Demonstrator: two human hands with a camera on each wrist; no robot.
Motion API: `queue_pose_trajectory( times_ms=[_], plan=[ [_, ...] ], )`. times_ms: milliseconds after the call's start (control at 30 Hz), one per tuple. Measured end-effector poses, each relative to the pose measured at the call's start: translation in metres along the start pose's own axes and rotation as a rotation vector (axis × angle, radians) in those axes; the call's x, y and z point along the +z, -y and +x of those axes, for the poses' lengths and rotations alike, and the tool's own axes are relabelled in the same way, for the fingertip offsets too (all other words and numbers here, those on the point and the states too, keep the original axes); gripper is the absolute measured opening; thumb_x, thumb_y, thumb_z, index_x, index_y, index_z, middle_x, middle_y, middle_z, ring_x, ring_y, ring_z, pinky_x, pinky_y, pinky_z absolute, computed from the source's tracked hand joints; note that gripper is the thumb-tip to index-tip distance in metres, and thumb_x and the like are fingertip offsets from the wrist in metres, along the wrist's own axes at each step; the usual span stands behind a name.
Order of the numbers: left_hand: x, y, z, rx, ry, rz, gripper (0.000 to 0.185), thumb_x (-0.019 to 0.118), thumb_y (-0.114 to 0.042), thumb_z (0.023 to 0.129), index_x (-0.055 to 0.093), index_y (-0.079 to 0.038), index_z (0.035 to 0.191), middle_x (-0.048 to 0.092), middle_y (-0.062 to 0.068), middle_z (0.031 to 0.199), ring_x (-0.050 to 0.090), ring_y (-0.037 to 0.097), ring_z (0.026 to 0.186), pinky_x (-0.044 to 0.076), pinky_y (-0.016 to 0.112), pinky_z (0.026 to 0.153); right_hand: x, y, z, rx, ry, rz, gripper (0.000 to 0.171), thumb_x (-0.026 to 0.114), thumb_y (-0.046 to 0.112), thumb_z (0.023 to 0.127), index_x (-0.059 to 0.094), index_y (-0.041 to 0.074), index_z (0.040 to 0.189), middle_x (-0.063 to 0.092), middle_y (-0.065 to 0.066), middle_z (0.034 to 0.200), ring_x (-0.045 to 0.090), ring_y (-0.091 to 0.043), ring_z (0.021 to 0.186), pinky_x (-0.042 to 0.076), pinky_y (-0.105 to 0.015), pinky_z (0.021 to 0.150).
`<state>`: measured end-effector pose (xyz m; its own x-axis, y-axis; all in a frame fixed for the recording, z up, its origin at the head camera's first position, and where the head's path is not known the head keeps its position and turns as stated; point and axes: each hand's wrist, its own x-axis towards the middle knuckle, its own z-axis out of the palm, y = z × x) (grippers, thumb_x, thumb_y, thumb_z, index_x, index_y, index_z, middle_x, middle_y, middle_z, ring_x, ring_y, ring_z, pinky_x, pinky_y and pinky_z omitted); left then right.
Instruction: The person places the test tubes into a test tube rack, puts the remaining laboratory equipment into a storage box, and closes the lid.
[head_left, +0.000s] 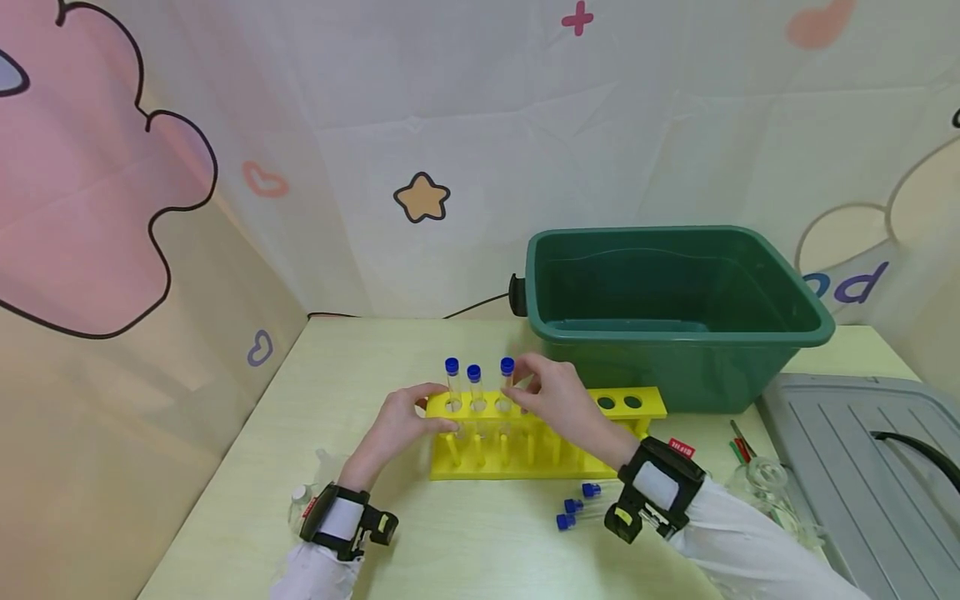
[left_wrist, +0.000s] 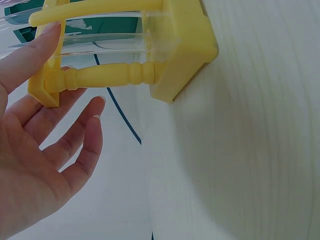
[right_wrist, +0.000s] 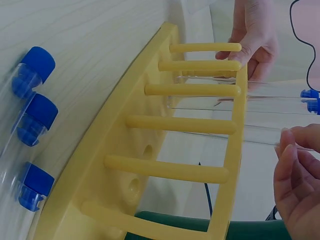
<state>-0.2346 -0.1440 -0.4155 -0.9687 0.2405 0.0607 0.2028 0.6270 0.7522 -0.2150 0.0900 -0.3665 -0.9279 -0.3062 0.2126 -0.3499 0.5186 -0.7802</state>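
Observation:
A yellow test tube rack [head_left: 480, 472] stands on the table with several holes along its top. Three clear blue-capped test tubes stand in its left part: one tube [head_left: 452, 367] near the left end, a second [head_left: 474, 373] beside it, and a third [head_left: 507, 367]. My left hand [head_left: 397, 423] grips the rack's left end, thumb on the front of the top plate and fingers behind. My right hand [head_left: 561, 398] pinches the third test tube below its cap, thumb against fingertips. In the right wrist view this tube passes through the rack's top plate.
Three loose blue-capped test tubes [head_left: 573, 506] lie in front of the rack. Behind stands a green bin [head_left: 622, 367]. Clear glassware [head_left: 768, 477] and a grey lid [head_left: 862, 467] are at the right. A small clear bottle [head_left: 298, 500] is near my left wrist.

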Motion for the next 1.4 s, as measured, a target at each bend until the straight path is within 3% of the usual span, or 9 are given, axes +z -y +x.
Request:
queue_pose_trajectory(
  times_ms=[900,1400],
  plan=[
    [0.002,-0.002,-0.001,0.019,-0.013,0.009,0.056,0.080,-0.023,0.068,0.059,-0.005,0.116,0.059,0.002,0.094,0.049,0.020,0.083,0.041,0.031,0.064,-0.001,-0.002,-0.002,0.011,0.037,-0.091,0.024,0.070,0.012,0.079,0.060,0.003,0.099,0.058,-0.004,0.088,0.051,-0.017,0.067,0.046,-0.024,0.057],
    [0.001,-0.002,-0.001,0.016,-0.010,0.006,0.056,0.080,-0.021,0.068,0.059,-0.004,0.118,0.059,0.002,0.095,0.048,0.021,0.083,0.041,0.031,0.063,-0.024,0.001,-0.025,-0.028,-0.011,-0.012,0.026,0.069,0.011,0.080,0.056,0.004,0.102,0.058,-0.007,0.091,0.052,-0.015,0.065,0.048,-0.027,0.051]
  ],
)
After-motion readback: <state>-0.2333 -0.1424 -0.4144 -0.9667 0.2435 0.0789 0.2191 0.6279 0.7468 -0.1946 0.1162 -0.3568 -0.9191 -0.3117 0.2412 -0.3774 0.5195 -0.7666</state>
